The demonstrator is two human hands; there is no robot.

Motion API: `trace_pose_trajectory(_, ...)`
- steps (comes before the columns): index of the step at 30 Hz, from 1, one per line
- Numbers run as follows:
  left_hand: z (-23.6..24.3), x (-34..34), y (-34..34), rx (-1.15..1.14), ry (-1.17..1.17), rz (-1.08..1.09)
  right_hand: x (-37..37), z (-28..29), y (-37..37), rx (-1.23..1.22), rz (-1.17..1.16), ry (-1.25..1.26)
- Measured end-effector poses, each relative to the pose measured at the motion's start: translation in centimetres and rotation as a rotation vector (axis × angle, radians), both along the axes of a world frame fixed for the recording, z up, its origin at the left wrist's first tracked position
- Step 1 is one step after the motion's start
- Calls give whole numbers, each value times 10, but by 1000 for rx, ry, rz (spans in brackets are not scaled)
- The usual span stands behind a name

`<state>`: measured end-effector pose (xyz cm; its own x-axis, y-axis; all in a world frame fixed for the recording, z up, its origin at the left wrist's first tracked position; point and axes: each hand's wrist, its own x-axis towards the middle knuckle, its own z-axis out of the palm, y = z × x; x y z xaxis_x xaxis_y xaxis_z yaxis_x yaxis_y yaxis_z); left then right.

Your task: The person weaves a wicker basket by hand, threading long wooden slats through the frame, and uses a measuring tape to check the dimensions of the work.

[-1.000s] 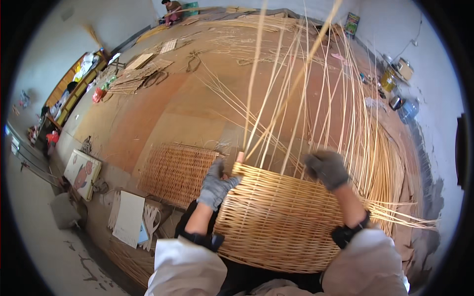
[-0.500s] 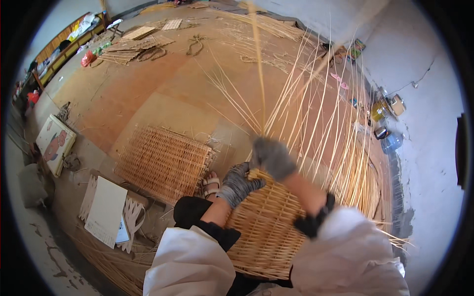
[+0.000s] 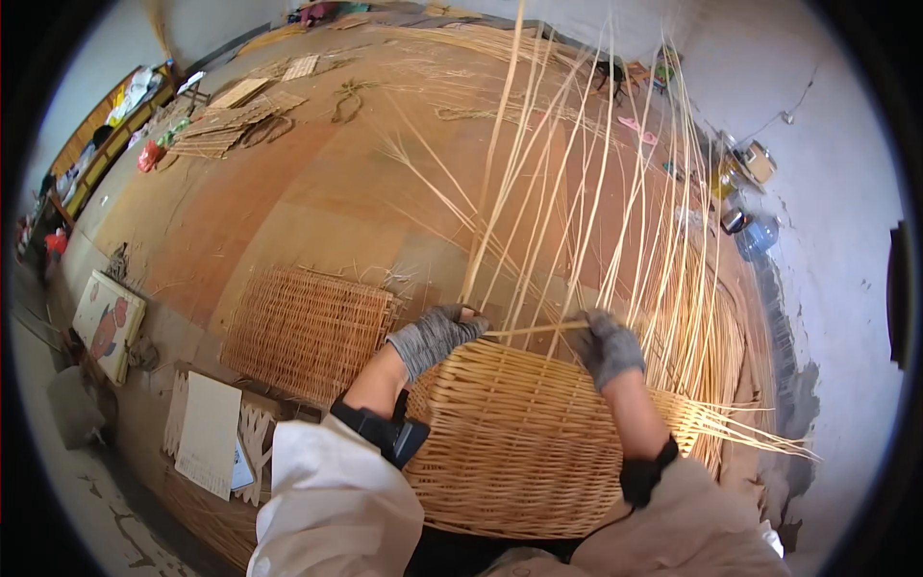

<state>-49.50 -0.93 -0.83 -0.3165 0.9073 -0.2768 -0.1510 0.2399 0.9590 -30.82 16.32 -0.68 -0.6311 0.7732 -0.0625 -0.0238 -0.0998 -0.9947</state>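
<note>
A partly woven wicker basket [image 3: 529,442] rests against my lap, with long upright stakes [image 3: 582,212] fanning up from its far edge. Just above the woven rim, a pale wicker strand [image 3: 538,329] runs sideways between my hands. My left hand [image 3: 437,338], in a grey knit glove, is closed at the left corner on the strand's left end. My right hand [image 3: 609,348], gloved alike, pinches the strand farther right, among the stakes. Some of the fingertips are hidden behind the stakes and the rim.
A finished-looking woven panel [image 3: 308,332] lies on the floor at left, near a white board [image 3: 210,433]. A thick bundle of loose wicker rods [image 3: 707,337] stands at right by the wall. Farther off are flat woven pieces [image 3: 216,130] and a clear blue water jug [image 3: 758,237].
My hands have moved apart, the right one to the right and lower. The strand that stood up blurred now lies sideways along the rim. The basket has turned, showing a wider side.
</note>
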Motion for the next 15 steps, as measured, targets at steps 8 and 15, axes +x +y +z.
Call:
trace_pose_trajectory(8, -8, 27, 44, -151, 172, 296, -140, -42, 128, 686, -360, -274)
trace_pose_trajectory(15, 9, 33, 11, -250, 685, 402, 64, -17, -20, -505, -234, 266)
